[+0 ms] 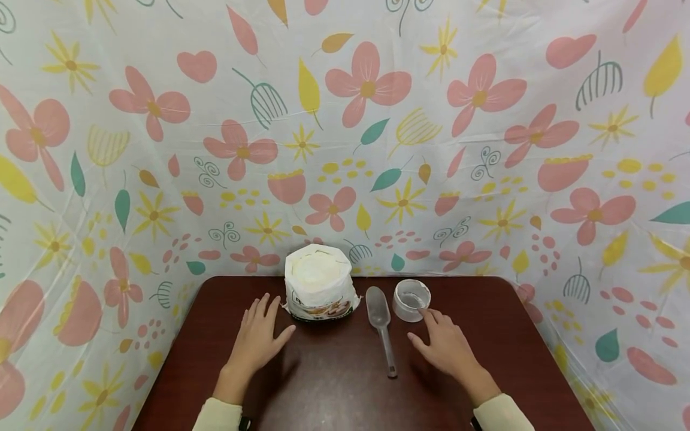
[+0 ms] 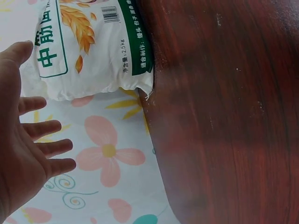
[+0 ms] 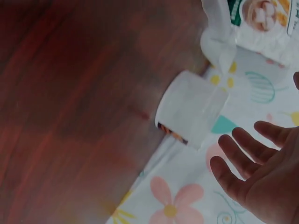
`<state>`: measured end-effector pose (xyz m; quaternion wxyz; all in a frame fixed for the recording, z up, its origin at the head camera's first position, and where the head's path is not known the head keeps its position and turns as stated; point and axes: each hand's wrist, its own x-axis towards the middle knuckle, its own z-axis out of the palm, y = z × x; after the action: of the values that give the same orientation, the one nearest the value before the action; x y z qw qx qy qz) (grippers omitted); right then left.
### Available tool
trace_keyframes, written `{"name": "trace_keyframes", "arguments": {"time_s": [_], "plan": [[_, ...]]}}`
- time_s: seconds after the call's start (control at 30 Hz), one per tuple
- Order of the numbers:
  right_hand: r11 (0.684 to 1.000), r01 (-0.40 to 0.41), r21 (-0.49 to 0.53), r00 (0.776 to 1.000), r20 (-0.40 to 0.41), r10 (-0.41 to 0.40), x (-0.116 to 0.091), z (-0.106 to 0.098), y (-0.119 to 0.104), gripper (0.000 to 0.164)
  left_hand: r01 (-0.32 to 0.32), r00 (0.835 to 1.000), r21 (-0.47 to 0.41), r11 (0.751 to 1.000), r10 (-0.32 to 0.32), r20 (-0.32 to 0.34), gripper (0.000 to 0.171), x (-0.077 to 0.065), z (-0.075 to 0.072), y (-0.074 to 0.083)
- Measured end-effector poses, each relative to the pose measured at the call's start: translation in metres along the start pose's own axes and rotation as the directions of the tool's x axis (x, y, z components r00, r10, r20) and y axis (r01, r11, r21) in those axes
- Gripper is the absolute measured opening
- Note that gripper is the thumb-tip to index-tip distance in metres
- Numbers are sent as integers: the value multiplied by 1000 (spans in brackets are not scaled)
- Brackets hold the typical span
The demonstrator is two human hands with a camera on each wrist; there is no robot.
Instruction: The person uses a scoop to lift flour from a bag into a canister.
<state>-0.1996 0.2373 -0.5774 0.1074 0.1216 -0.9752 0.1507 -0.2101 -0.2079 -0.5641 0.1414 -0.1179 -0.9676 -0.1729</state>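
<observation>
Dark red table (image 1: pixel 334 383) carries a white flour bag (image 1: pixel 319 290) near its far edge, top seemingly open. The left hand (image 1: pixel 257 336) and right hand (image 1: pixel 446 344), fingers spread wide, hold nothing. Handling seems not begun, all of it left: the scoop (image 1: pixel 378 310) lies unheld, the cup (image 1: pixel 404 311) upright beside it.

Work surface: table (image 1: pixel 331 365), dark red-brown with streaked wood grain, far corners rounded, sheen across the middle. Behind and along both sides: white cloth (image 1: pixel 345 146), lightly creased, close against the far table edge. Printed pattern: pink four-petalled flowers (image 1: pixel 368 90), yellow starburst blooms (image 1: pixel 403 202), teal leaves (image 1: pixel 374 131), pink heart (image 1: pixel 197 66) at upper left of the head view.
</observation>
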Motion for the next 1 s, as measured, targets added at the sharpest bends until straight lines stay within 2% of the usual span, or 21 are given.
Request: {"name": "trace_keyframes", "arguments": {"time_s": [0.2,0.4,0.6,0.9,1.0], "plan": [[997,-34,67,999,1,34,1,14,-7,69,-33,998,-29,999,32,-46,76,4,-3,1],[982,-105,158,993,78,94,5,24,-14,72,-38,996,-70,997,32,-79,74,9,-8,2],[954,-160,254,982,136,129,7,34,-18,76,-43,993,-120,992,29,-117,70,15,-14,7],[898,-233,373,969,164,183,3,52,-30,70,-36,990,-201,979,8,-141,64,24,-18,11],[891,-233,388,971,148,189,1,56,-32,72,-40,989,-211,977,8,-149,62,27,-17,12]]}}
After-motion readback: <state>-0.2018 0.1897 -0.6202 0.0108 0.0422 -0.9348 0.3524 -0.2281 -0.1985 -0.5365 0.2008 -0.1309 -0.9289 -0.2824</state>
